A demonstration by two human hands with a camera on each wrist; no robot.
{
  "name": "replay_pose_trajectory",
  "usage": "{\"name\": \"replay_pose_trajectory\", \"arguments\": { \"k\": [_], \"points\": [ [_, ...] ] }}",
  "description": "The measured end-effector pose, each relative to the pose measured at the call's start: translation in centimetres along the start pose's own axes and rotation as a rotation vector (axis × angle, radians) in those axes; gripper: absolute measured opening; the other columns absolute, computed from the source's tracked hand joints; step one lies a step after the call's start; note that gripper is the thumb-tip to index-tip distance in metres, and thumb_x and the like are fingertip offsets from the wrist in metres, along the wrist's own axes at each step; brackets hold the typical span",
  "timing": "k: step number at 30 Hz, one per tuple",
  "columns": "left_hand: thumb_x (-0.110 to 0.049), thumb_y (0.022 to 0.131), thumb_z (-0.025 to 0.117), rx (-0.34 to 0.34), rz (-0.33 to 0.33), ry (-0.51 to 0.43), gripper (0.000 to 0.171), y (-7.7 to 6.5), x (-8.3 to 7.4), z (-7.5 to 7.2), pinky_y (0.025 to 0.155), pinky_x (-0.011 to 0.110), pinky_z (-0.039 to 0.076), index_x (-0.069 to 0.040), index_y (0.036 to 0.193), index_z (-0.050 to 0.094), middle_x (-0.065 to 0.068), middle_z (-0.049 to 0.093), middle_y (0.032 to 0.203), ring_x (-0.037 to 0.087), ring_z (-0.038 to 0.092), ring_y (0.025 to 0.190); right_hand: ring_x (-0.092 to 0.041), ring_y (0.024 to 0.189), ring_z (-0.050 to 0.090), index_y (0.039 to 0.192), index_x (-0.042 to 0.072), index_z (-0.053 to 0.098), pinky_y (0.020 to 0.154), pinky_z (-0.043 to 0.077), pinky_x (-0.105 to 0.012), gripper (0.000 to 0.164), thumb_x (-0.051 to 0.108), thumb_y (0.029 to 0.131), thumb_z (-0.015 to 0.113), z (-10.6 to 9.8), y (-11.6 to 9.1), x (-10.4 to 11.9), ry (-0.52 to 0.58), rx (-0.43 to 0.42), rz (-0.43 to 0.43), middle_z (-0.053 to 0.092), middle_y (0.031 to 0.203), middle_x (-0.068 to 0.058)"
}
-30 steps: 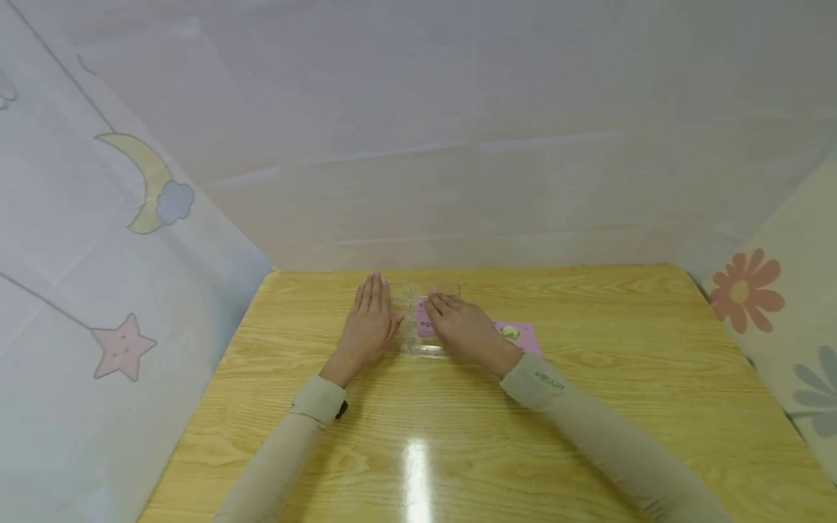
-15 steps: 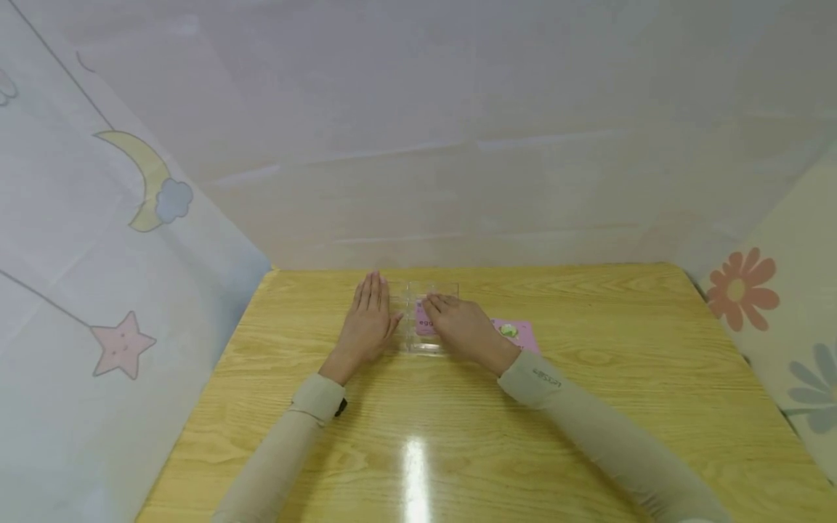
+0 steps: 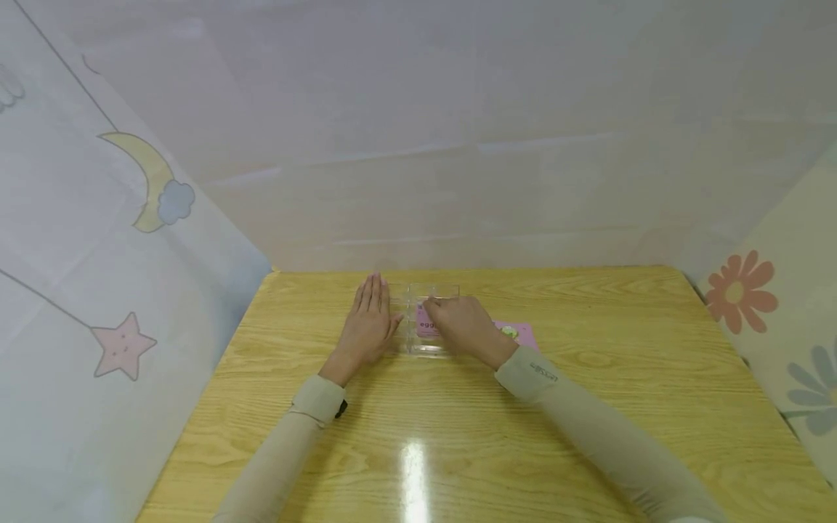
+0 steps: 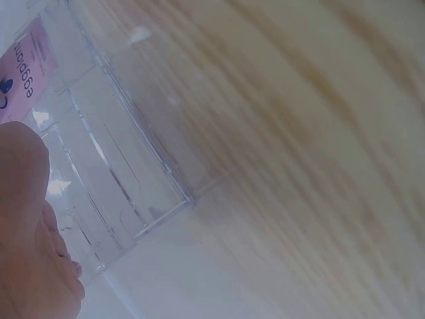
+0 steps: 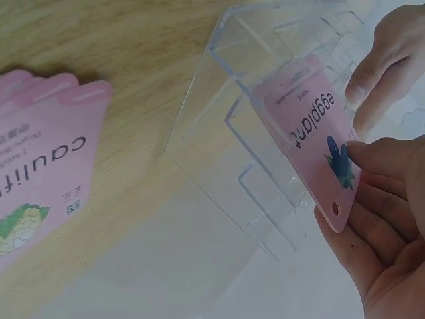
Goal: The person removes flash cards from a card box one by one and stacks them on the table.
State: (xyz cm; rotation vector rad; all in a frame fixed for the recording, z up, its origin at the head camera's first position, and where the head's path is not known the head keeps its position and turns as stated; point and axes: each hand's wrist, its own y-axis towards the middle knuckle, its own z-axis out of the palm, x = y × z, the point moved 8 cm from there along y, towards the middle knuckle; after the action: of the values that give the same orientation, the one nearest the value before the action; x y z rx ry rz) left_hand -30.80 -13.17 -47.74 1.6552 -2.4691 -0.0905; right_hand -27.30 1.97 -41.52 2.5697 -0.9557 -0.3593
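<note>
one l. hand (image 3: 368,327) flat over clr plastic rack (image 4: 116,143); r. hand (image 3: 461,325) pinching rd-cornered pink card (image 5: 309,136)

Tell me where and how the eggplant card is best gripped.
Probably pinch the eggplant card by its picture end, coming from the person's right, thumb on the printed face, fingers behind. It is thin and flat, its word end lies nearer the edge of the clear holder, and the right hand pinches the picture end.

Pale beige, long-sleeved clothing (image 3: 608,436) on the person
The left cuff (image 3: 318,396), low and left of centre in the head view, shows a small black piece (image 3: 341,409) at its edge; the right cuff (image 3: 521,373), right of centre, bears small dark lettering (image 3: 544,371).
</note>
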Motion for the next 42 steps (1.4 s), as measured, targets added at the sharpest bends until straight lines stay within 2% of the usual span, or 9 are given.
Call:
{"name": "replay_pose_trajectory", "arguments": {
  "k": [3, 11, 17, 26, 30, 34, 37, 39, 42],
  "points": [
    [-0.044, 0.115, 0.030, -0.001, 0.003, 0.006, 0.077, 0.0, 0.0, 0.0, 0.136, 0.052, 0.010, 0.012, 0.164, 0.009, 0.032, 0.008, 0.173, 0.043, 0.007, 0.165, -0.011, 0.055, 0.067, 0.111, 0.001, 0.075, 0.057, 0.063, -0.027, 0.016, 0.001, 0.095, 0.073, 0.2, 0.2, -0.2, -0.001, 0.025, 0.011, 0.082, 0.105, -0.013],
    [-0.045, 0.115, 0.031, -0.017, 0.015, 0.017, 0.078, 0.0, 0.0, 0.0, 0.136, 0.052, 0.014, 0.012, 0.164, 0.009, 0.033, 0.013, 0.173, 0.043, 0.010, 0.165, -0.008, 0.052, 0.058, 0.106, 0.006, 0.079, 0.049, 0.057, -0.029, 0.014, 0.003, 0.093, 0.075, 0.2, 0.2, -0.5, 0.003, 0.018, 0.048, 0.080, 0.082, -0.007],
    [-0.044, 0.115, 0.032, -0.027, 0.012, 0.017, 0.077, 0.0, 0.0, -0.2, 0.136, 0.052, 0.014, 0.012, 0.164, 0.011, 0.033, 0.014, 0.173, 0.043, 0.010, 0.165, -0.006, 0.053, 0.054, 0.100, 0.010, 0.081, 0.050, 0.055, -0.026, 0.011, 0.004, 0.094, 0.075, 0.0, 0.4, -0.8, 0.054, 0.023, 0.094, 0.081, 0.082, -0.004],
    [-0.043, 0.115, 0.033, -0.011, 0.016, 0.001, 0.076, 0.0, 0.0, -0.1, 0.136, 0.053, 0.013, 0.012, 0.163, 0.013, 0.033, 0.008, 0.173, 0.044, 0.011, 0.164, -0.013, 0.068, 0.072, 0.101, 0.008, 0.083, 0.063, 0.061, -0.030, 0.009, 0.008, 0.096, 0.076, -0.2, 1.2, -1.6, 0.249, 0.092, 0.167, 0.083, 0.092, -0.006],
    [-0.043, 0.115, 0.031, 0.002, 0.011, 0.005, 0.076, -0.1, 0.0, -0.1, 0.136, 0.052, 0.012, 0.012, 0.164, 0.011, 0.033, 0.007, 0.173, 0.043, 0.008, 0.165, -0.009, 0.063, 0.057, 0.092, 0.008, 0.084, 0.060, 0.051, -0.024, 0.010, 0.009, 0.096, 0.075, -0.4, 1.9, -1.6, 0.276, 0.149, 0.180, 0.081, 0.086, -0.004],
    [-0.044, 0.115, 0.029, 0.017, 0.012, 0.014, 0.077, -0.2, 0.0, -0.1, 0.136, 0.053, 0.012, 0.011, 0.164, 0.008, 0.032, 0.006, 0.173, 0.043, 0.006, 0.165, -0.008, 0.061, 0.042, 0.077, 0.008, 0.078, 0.059, 0.036, -0.023, 0.021, 0.006, 0.097, 0.073, -0.4, 2.3, -1.7, 0.306, 0.214, 0.201, 0.072, 0.073, -0.001],
    [-0.044, 0.115, 0.029, 0.019, 0.013, 0.015, 0.077, -0.2, 0.0, -0.1, 0.136, 0.053, 0.012, 0.011, 0.164, 0.007, 0.032, 0.007, 0.173, 0.043, 0.005, 0.165, -0.009, 0.061, 0.041, 0.074, 0.008, 0.076, 0.058, 0.034, -0.023, 0.025, 0.001, 0.097, 0.070, -0.3, 2.5, -1.9, 0.338, 0.250, 0.216, 0.067, 0.070, -0.001],
    [-0.044, 0.115, 0.031, 0.013, 0.012, 0.014, 0.077, -0.2, 0.0, -0.1, 0.136, 0.052, 0.012, 0.011, 0.164, 0.007, 0.032, 0.008, 0.174, 0.042, 0.006, 0.165, -0.008, 0.062, 0.045, 0.078, 0.008, 0.079, 0.059, 0.037, -0.022, 0.022, 0.000, 0.097, 0.070, -0.2, 2.6, -1.9, 0.358, 0.266, 0.220, 0.072, 0.074, -0.001],
    [-0.044, 0.115, 0.035, 0.001, 0.014, 0.013, 0.079, -0.2, 0.0, -0.2, 0.136, 0.052, 0.013, 0.011, 0.164, 0.008, 0.032, 0.010, 0.173, 0.042, 0.007, 0.165, -0.008, 0.060, 0.041, 0.072, 0.009, 0.073, 0.057, 0.033, -0.020, 0.028, 0.000, 0.097, 0.069, -0.2, 2.7, -1.9, 0.368, 0.287, 0.216, 0.063, 0.067, 0.002]
  ]
}}
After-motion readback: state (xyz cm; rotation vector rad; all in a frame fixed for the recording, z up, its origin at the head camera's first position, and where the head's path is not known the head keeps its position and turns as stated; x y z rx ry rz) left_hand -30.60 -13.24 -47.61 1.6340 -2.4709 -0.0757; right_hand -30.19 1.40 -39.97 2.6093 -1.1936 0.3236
